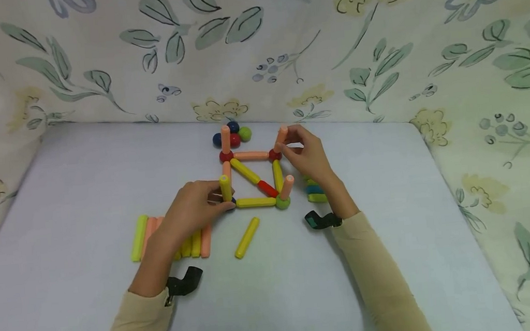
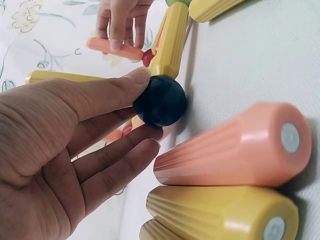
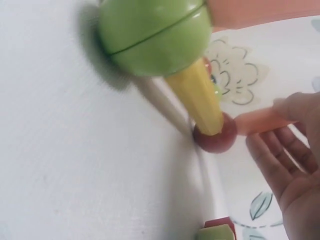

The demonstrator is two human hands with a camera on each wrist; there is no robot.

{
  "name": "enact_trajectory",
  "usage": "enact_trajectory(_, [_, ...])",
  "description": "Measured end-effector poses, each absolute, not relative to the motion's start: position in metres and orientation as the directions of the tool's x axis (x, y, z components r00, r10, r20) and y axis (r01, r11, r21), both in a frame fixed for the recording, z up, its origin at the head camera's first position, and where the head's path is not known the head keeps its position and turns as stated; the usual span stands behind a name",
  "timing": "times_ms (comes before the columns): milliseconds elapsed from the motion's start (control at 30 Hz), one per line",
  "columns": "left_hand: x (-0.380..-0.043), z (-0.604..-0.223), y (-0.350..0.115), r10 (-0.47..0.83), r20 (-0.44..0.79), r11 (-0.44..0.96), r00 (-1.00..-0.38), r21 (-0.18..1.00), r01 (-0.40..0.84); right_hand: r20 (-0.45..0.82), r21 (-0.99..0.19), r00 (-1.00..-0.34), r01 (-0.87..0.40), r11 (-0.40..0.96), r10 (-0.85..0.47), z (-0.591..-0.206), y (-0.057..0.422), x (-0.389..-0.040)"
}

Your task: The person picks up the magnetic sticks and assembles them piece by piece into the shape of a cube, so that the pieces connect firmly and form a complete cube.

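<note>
A square frame of magnetic rods and balls lies on the table. My left hand (image 1: 191,210) is at its near-left corner, thumb and fingers pinching the dark blue ball (image 2: 162,102); a yellow rod (image 1: 225,188) stands on that ball. At the far-right corner my right hand (image 1: 308,154) pinches a pink rod (image 3: 262,120), whose lower end meets a red ball (image 3: 216,135). Pink rods also rise from the green ball (image 1: 283,202) and the far-left red ball (image 1: 226,156). A yellow rod (image 1: 245,171) and a short red rod (image 1: 267,188) run diagonally across the square.
One loose yellow rod (image 1: 247,238) lies in front of the frame. A row of pink and yellow rods (image 1: 206,241) is partly hidden under my left arm. Several loose balls (image 1: 245,134) sit behind the frame, and green and blue rods (image 1: 317,198) lie by my right wrist.
</note>
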State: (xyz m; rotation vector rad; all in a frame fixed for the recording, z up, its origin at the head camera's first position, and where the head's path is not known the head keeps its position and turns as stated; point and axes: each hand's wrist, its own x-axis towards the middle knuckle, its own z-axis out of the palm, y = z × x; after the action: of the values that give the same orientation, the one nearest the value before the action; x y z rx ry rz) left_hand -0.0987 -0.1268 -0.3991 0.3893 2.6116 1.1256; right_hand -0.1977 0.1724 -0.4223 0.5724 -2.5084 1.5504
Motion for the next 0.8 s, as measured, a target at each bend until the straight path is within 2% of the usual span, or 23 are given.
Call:
enact_trajectory(467, [-0.0971,-0.3965,-0.1274,0.331,-0.127,0.667,-0.935,0.732,0.137,0.297,-0.831,-0.914,-0.390,0.396,-0.276,-0.4190,0.1697,-0.1974])
enact_trajectory(800, [-0.0972,-0.3977,-0.1257,0.343,-0.141,0.667,-0.929,0.732,0.136,0.234,-0.832,-0.925,-0.350,0.430,-0.299,-0.4220,0.1752,-0.1966])
